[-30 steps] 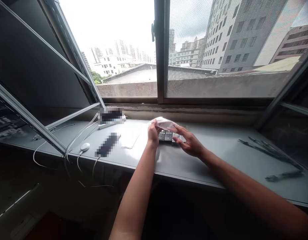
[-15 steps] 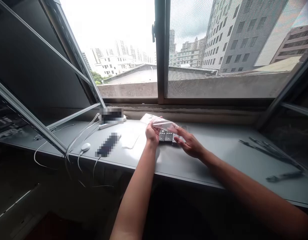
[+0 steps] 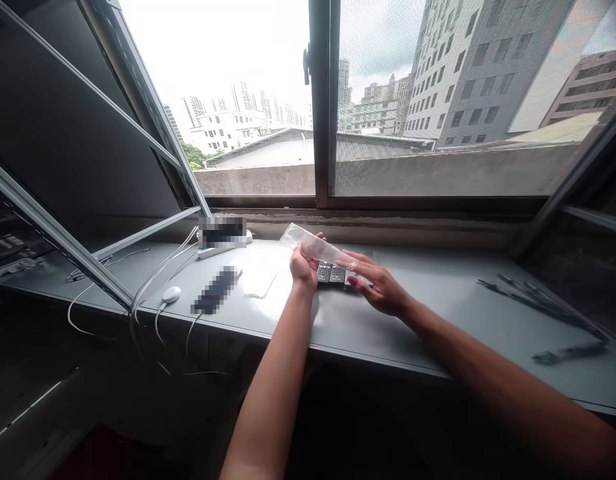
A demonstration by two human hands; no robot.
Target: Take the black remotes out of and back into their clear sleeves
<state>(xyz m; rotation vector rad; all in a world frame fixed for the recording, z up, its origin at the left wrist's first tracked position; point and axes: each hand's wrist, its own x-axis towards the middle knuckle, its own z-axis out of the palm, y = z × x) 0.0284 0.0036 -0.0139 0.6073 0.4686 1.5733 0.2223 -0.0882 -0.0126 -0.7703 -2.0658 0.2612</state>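
While a metal frame (image 3: 155,107) slants at the left, the grey tabletop (image 3: 428,337) runs rightward below a window (image 3: 324,100), bearing a round white puck (image 3: 171,294), a flat white sheet (image 3: 261,283), remotes (image 3: 331,272) and dark cables (image 3: 543,297). The left hand (image 3: 303,268), fingers curled, holds a clear plastic sleeve (image 3: 321,250) above the remotes; the right hand (image 3: 381,287), thumb parted from fingers, meets its right end (whether pinching, I cannot tell).
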